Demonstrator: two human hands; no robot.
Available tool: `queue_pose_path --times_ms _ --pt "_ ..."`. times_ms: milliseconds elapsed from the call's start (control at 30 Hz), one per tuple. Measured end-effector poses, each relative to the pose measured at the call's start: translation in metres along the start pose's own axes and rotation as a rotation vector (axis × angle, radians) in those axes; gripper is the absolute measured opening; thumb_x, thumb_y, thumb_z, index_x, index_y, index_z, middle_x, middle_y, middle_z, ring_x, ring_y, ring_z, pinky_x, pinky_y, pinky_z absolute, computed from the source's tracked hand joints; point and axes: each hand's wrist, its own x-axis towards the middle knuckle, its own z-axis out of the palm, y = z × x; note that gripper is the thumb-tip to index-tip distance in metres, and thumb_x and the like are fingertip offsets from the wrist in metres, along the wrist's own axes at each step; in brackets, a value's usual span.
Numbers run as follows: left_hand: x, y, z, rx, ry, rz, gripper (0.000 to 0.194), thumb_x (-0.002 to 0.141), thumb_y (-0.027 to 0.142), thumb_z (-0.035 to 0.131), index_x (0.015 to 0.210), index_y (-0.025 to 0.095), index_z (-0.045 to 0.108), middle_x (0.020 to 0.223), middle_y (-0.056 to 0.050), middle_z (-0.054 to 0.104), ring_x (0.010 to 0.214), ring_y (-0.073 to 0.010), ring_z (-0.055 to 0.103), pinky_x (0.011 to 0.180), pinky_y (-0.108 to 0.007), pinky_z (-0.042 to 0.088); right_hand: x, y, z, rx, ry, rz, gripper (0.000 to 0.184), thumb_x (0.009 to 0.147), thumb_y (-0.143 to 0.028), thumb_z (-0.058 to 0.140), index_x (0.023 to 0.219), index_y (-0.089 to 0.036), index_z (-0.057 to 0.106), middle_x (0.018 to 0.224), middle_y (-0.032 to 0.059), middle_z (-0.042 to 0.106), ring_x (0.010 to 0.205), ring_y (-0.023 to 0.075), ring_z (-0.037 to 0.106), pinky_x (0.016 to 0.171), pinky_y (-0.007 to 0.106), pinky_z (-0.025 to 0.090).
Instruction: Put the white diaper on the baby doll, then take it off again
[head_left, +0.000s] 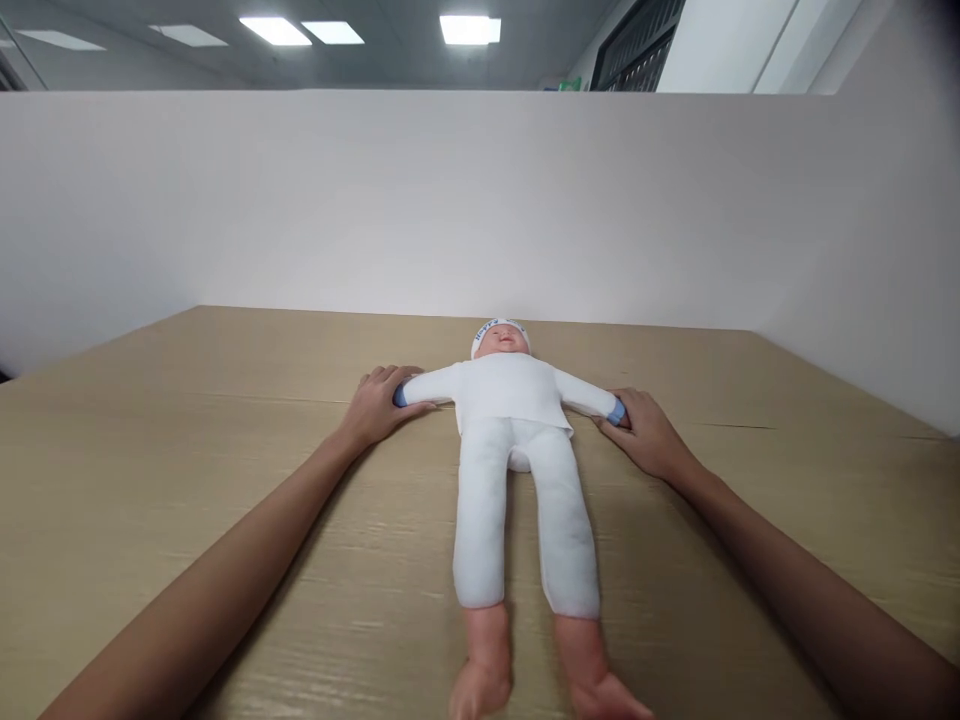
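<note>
A baby doll (511, 430) in a white suit and a white cap lies on its back on the wooden table (187, 450), head away from me, bare feet toward me. Its arms are spread out to both sides, each ending in a blue cuff. My left hand (379, 405) is closed around the end of the doll's arm on the left. My right hand (646, 432) is closed around the end of the doll's arm on the right. Both of my forearms stretch out over the table.
White partition walls (480, 200) stand behind the table and along its right side. The table's left edge drops off at the far left. Ceiling lights show above the partition.
</note>
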Motion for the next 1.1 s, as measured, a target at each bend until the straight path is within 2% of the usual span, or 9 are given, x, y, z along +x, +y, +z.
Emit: queue_pose_path --times_ms 100,267,467,600,700,800,900,1000,1100 --pt "0.003 -0.006 0.002 0.008 0.006 -0.012 0.061 0.097 0.067 0.069 0.141 0.025 0.065 0.128 -0.009 0.075 0.116 -0.0315 0.064 0.104 -0.044 0.046 0.007 0.009 0.006 -0.061 0.006 -0.015 0.046 0.103 -0.058 0.056 0.121 -0.017 0.068 0.112 0.0156 0.072 0.099 0.0345 0.062 0.090 0.048 0.048" --pt "0.003 -0.012 0.004 0.019 -0.036 -0.012 0.054 0.099 0.061 0.066 0.139 0.025 0.068 0.123 -0.009 0.075 0.110 -0.0311 0.062 0.100 -0.043 0.047 0.008 0.020 0.011 -0.039 0.001 0.012 0.056 0.104 -0.068 0.053 0.122 -0.018 0.070 0.118 0.0164 0.072 0.106 0.0352 0.063 0.096 0.048 0.049" --pt "0.002 -0.012 0.004 0.022 -0.047 -0.058 0.056 0.098 0.062 0.065 0.142 0.027 0.068 0.129 -0.010 0.072 0.116 -0.0324 0.061 0.105 -0.045 0.047 0.003 0.028 0.020 -0.005 -0.018 0.166 0.066 0.100 -0.074 0.054 0.138 -0.023 0.072 0.133 0.0162 0.071 0.119 0.0377 0.062 0.104 0.049 0.048" --pt "-0.006 0.000 0.002 0.036 -0.051 -0.186 0.059 0.096 0.062 0.067 0.147 0.031 0.065 0.140 -0.010 0.067 0.129 -0.0361 0.057 0.112 -0.050 0.044 0.001 0.022 0.024 -0.032 0.021 0.289 0.069 0.098 -0.074 0.056 0.141 -0.024 0.072 0.136 0.0180 0.070 0.124 0.0396 0.060 0.108 0.052 0.047" --pt "-0.019 0.017 0.002 0.040 0.011 -0.319 0.068 0.094 0.056 0.070 0.155 0.028 0.058 0.151 -0.015 0.060 0.139 -0.0407 0.050 0.116 -0.057 0.041 -0.001 0.008 0.022 -0.045 0.074 0.389 0.074 0.095 -0.073 0.061 0.146 -0.021 0.068 0.142 0.0210 0.067 0.129 0.0428 0.057 0.109 0.056 0.046" --pt "-0.036 0.041 0.003 0.037 0.108 -0.447 0.076 0.094 0.045 0.070 0.160 0.014 0.048 0.156 -0.026 0.052 0.144 -0.0461 0.044 0.116 -0.064 0.040 -0.008 -0.019 0.017 -0.031 0.140 0.457 0.076 0.092 -0.066 0.066 0.149 -0.017 0.063 0.148 0.0246 0.062 0.134 0.0452 0.053 0.112 0.060 0.044" --pt "-0.053 0.079 -0.004 0.004 0.188 -0.541 0.069 0.093 0.036 0.066 0.154 0.008 0.048 0.154 -0.030 0.050 0.144 -0.0469 0.043 0.115 -0.067 0.040 -0.027 -0.066 0.006 0.011 0.210 0.427 0.073 0.092 -0.051 0.066 0.154 -0.014 0.054 0.156 0.0271 0.055 0.144 0.0446 0.046 0.118 0.065 0.038" --pt "-0.078 0.138 -0.026 -0.058 0.214 -0.514 0.051 0.095 0.028 0.059 0.144 0.013 0.055 0.145 -0.023 0.059 0.138 -0.0405 0.050 0.116 -0.063 0.041 -0.063 -0.124 -0.017 0.090 0.230 0.296 0.065 0.092 -0.033 0.062 0.153 -0.014 0.052 0.155 0.0243 0.056 0.144 0.0409 0.049 0.121 0.064 0.038" --pt "-0.134 0.211 -0.055 -0.179 0.197 -0.354 0.039 0.098 0.019 0.049 0.135 0.024 0.060 0.139 -0.012 0.066 0.133 -0.0293 0.056 0.115 -0.050 0.046 -0.122 -0.181 -0.052 0.183 0.229 0.158 0.048 0.093 -0.017 0.050 0.139 -0.025 0.062 0.143 0.0149 0.066 0.137 0.0324 0.059 0.117 0.055 0.047"
